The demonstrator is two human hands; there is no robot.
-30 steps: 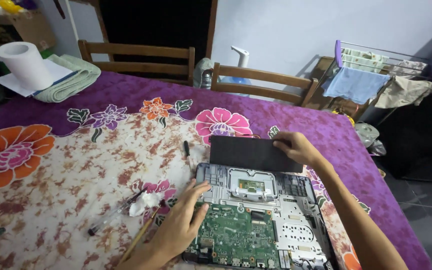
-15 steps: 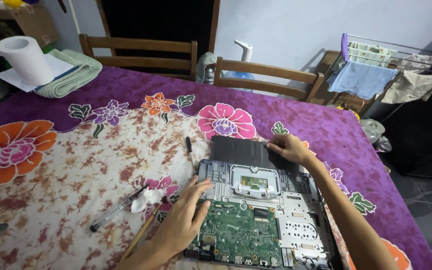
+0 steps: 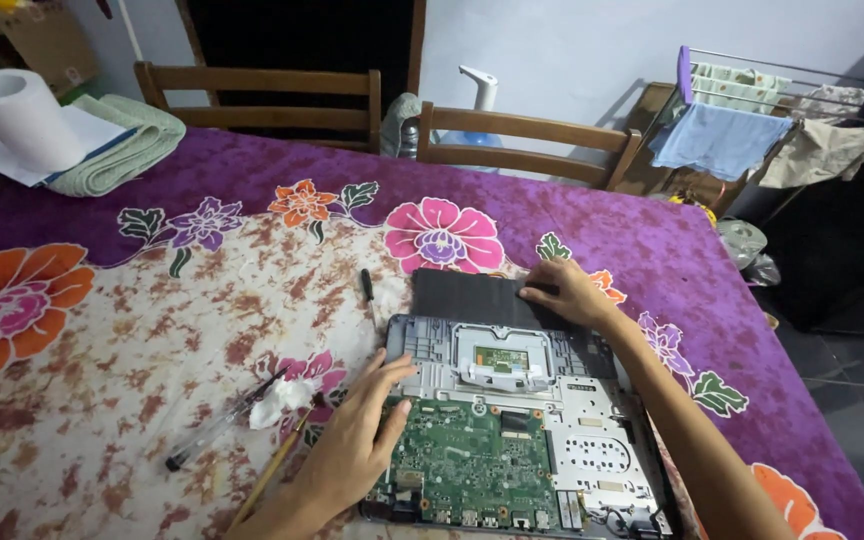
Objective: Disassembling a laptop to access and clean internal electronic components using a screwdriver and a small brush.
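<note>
An opened laptop base (image 3: 592, 440) lies on the flowered purple tablecloth (image 3: 252, 250), with its green circuit board (image 3: 472, 465) and silver frame showing. A flat black battery pack (image 3: 472, 298) rests along its far edge. My right hand (image 3: 567, 293) presses flat on the right end of that black pack. My left hand (image 3: 357, 440) rests on the left edge of the laptop base, fingers spread over the frame beside the circuit board.
A pen (image 3: 222, 420), a wad of white tissue (image 3: 280, 402) and a thin wooden stick (image 3: 270, 470) lie left of the laptop; a small black tool (image 3: 366, 285) lies beyond it. A paper roll (image 3: 22, 118) and folded towel (image 3: 117, 145) sit far left. Two wooden chairs (image 3: 522, 145) stand behind.
The black pack has come down from a raised tilt to lie flat at the laptop's far edge, my right hand moving with it. My left hand stays on the left edge.
</note>
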